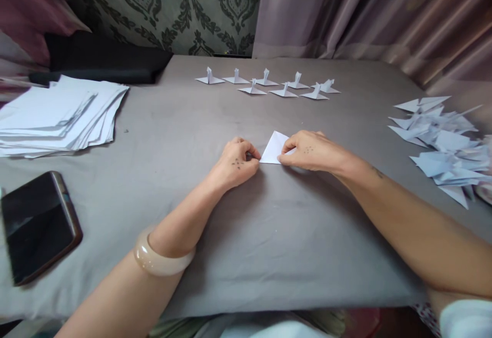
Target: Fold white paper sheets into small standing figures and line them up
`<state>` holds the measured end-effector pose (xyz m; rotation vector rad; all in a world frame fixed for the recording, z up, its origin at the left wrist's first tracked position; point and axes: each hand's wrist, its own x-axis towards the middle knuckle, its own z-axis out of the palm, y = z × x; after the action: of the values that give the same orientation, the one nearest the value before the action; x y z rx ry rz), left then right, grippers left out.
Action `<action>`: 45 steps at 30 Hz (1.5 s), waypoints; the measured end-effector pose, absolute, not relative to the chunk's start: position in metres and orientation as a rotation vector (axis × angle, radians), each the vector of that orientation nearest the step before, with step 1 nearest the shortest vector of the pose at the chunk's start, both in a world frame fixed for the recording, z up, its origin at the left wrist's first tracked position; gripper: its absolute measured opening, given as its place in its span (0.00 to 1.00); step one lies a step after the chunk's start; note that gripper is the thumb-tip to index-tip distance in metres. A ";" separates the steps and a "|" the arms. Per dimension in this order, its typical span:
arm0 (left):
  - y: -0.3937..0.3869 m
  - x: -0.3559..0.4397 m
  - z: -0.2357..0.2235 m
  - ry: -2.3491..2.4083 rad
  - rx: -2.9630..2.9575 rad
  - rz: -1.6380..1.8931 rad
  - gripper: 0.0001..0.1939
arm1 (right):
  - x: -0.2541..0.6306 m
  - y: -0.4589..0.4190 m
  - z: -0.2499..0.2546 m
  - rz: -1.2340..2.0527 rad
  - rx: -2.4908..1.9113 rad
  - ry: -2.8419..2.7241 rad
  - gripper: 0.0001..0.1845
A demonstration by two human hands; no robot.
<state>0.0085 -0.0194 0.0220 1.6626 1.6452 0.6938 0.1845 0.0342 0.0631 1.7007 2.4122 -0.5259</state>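
Between my hands, over the grey-covered table, is a small piece of folded white paper (272, 149) with a pointed top. My left hand (238, 161) pinches its lower left corner between thumb and forefinger. On the other side, my right hand (307, 151) grips the paper's right part with thumb and fingers and hides that end of it. Beyond my hands, several folded white paper figures (252, 89) stand in two rows, each with an upright piece rising from a flat pointed base.
A stack of white sheets (57, 112) lies at the left, with a dark phone (40, 228) nearer me. Behind the stack is a black folded item (107, 59). A loose heap of folded white papers (449, 148) sits at the right edge of the grey tablecloth (184, 118).
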 end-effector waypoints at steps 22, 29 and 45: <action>-0.022 0.007 0.018 1.613 1.710 0.697 0.12 | 0.187 0.036 0.063 -0.589 1.677 2.404 0.10; -0.020 0.007 0.018 1.597 1.740 0.697 0.07 | 0.189 0.037 0.061 -0.602 1.676 2.424 0.10; -0.021 0.015 0.015 1.702 1.808 0.683 0.06 | 0.189 0.037 0.060 -0.593 1.688 2.415 0.10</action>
<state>0.0151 -0.0205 0.0145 1.8083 1.7017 0.6832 0.1889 0.0368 0.0603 1.6880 2.4151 -0.5931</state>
